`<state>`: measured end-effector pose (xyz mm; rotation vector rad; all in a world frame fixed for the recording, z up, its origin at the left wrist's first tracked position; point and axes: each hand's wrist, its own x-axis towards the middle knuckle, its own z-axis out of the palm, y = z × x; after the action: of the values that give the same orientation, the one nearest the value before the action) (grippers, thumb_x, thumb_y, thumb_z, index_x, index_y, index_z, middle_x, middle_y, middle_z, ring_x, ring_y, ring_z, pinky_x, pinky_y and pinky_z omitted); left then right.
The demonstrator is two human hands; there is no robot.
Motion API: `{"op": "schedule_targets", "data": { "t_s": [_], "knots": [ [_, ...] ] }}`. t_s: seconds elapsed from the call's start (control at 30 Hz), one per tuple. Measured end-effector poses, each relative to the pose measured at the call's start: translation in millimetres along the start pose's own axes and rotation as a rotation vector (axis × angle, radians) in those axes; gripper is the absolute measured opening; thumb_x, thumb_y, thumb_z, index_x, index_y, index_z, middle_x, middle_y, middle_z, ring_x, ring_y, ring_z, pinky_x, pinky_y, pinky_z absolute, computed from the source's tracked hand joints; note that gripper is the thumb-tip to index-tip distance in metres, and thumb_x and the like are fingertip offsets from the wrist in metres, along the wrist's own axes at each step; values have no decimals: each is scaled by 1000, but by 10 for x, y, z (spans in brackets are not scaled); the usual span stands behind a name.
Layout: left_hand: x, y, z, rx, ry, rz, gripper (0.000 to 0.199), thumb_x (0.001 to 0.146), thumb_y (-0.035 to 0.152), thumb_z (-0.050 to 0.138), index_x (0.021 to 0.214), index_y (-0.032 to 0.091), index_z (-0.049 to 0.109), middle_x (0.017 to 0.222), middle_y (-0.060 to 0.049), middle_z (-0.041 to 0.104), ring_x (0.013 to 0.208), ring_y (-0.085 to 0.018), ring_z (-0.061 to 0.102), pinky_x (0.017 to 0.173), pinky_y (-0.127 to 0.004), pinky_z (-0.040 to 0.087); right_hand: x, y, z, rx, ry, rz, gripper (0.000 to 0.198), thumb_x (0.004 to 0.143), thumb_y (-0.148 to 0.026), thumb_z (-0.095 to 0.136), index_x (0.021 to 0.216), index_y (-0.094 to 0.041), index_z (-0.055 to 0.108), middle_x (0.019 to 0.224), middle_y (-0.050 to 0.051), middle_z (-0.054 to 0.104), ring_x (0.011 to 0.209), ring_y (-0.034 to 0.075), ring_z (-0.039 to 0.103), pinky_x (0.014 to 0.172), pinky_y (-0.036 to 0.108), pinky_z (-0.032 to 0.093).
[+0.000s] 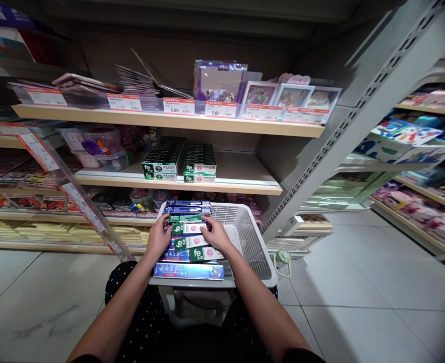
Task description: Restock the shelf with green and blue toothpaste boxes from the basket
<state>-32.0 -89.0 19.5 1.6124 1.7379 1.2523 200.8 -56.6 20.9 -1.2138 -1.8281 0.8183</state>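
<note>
A light grey plastic basket (256,237) rests in front of me at knee height, with long toothpaste boxes lying in it. My left hand (159,236) is closed on the left end of a green-and-white toothpaste box (186,229). At the right end of that box, the fingers of my right hand (216,234) grip it. Nearer me lie two more green-and-white boxes, one (188,242) slightly tilted and another (206,253) further right. A blue toothpaste box (188,271) lies along the basket's near edge. More blue boxes (187,206) show at the far side.
Two stacks of green-and-white boxes, left (161,166) and right (200,165), stand on the middle shelf (241,182). Above it, a shelf (169,118) carries packets with price tags. A slotted metal upright (320,146) rises at the right. A pale green object (281,259) stands beside the basket.
</note>
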Motion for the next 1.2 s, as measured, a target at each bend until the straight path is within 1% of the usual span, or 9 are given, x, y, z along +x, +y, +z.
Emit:
{"op": "schedule_targets", "data": {
  "t_s": [0.2,0.43,0.5,0.6,0.77,0.9,1.0,1.1,1.2],
  "knots": [
    [52,5,13,-325,75,-65,43,78,36,66,115,16,56,101,-11,66,96,-22,67,87,-38,55,33,-46,-26,141,65,-56,40,83,-24,58,122,-25,61,121,6,62,113,22,58,99,39,47],
    [45,67,2,-355,84,-132,49,73,50,68,107,14,64,102,-13,69,94,-26,68,84,-40,54,68,11,25,360,85,-31,30,82,-27,60,112,-24,61,117,7,60,107,20,61,93,35,51],
    [48,64,3,-375,81,-120,49,73,49,68,107,14,64,106,-13,69,97,-26,67,87,-41,53,72,8,31,369,92,-10,28,81,-27,61,108,-23,60,112,6,62,101,19,63,90,35,52],
    [59,56,11,-427,53,-72,49,72,46,71,110,16,63,111,-12,68,103,-25,65,93,-41,51,69,-44,9,356,129,-24,35,81,-22,59,116,-24,54,111,7,61,97,19,63,86,34,53],
    [71,119,-1,-484,42,-102,51,72,50,71,110,17,62,118,-13,66,112,-25,62,95,-38,50,22,-194,-57,176,165,-211,32,75,-6,49,101,-23,57,108,5,56,105,19,57,93,36,48],
    [69,159,-31,-517,16,-261,58,72,58,68,109,15,63,109,-11,67,86,-23,69,75,-35,56,-16,-262,-75,70,174,-283,33,71,-2,47,96,-24,55,111,6,53,113,22,52,98,39,44],
    [67,136,-39,-565,-6,-295,58,70,56,71,110,15,62,96,-6,67,69,-18,68,67,-32,56,-18,-257,-70,42,179,-267,32,72,-4,49,96,-24,55,120,7,50,119,23,49,101,41,43],
    [71,80,-39,-624,-12,-269,54,70,52,72,110,16,62,92,-2,64,68,-16,69,69,-30,55,-8,-225,-54,80,161,-231,34,73,-7,52,101,-25,56,122,7,50,118,22,50,96,37,47],
    [83,14,-43,-665,-24,-266,51,72,49,72,111,17,61,95,-2,63,72,-16,70,73,-30,55,-3,-202,-38,158,109,-175,31,75,-13,57,104,-25,57,119,6,51,107,20,56,83,31,53]
  ]
}}
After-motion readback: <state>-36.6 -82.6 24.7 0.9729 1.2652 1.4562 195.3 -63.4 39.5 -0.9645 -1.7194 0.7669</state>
